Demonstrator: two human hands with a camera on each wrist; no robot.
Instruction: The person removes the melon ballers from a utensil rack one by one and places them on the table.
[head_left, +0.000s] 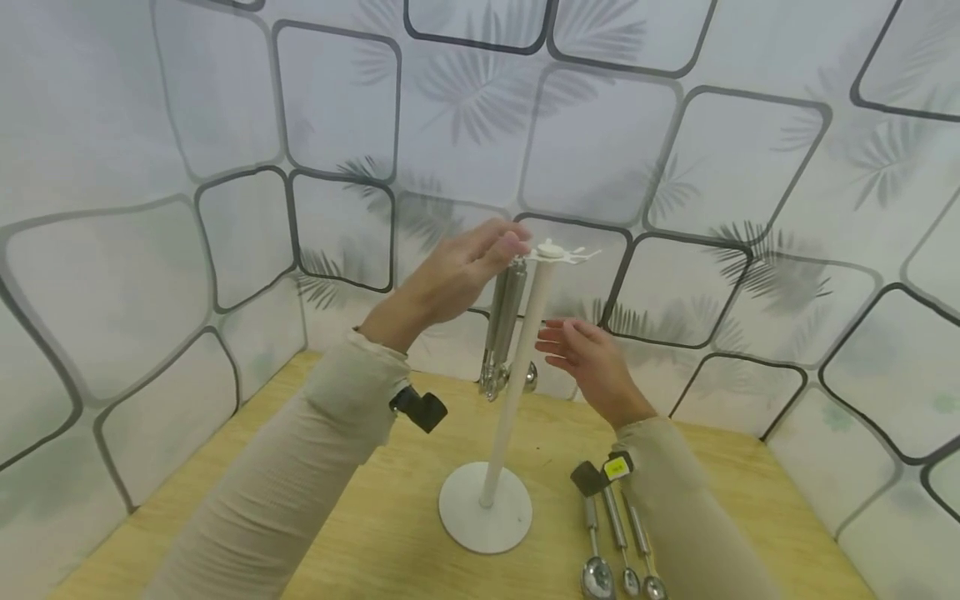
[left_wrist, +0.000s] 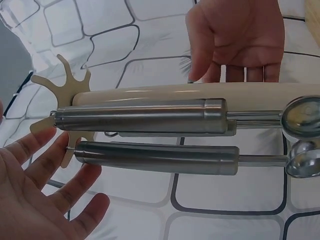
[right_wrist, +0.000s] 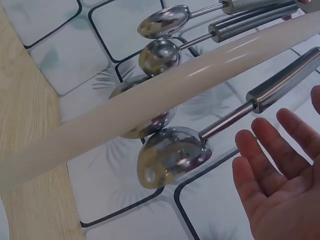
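A cream utensil stand with a slim pole (head_left: 522, 358) rises from a round base (head_left: 483, 532) on the table. Several metal spoons with thick steel handles (left_wrist: 145, 117) hang from its hooked top (left_wrist: 69, 92); their bowls (right_wrist: 172, 157) point down. My left hand (head_left: 457, 267) is up by the hooks, its fingers loosely spread beside the upper handle ends; whether they touch is hard to tell. To the right of the pole, my right hand (head_left: 585, 358) has relaxed fingers and holds nothing. In the right wrist view, it is close to one hanging spoon's handle, apart from it.
Three metal spoons (head_left: 597, 575) lie side by side on the wooden table (head_left: 390, 517), right of the base and partly under the right forearm. A patterned curtain or sheet (head_left: 465, 142) surrounds the table at the back and sides.
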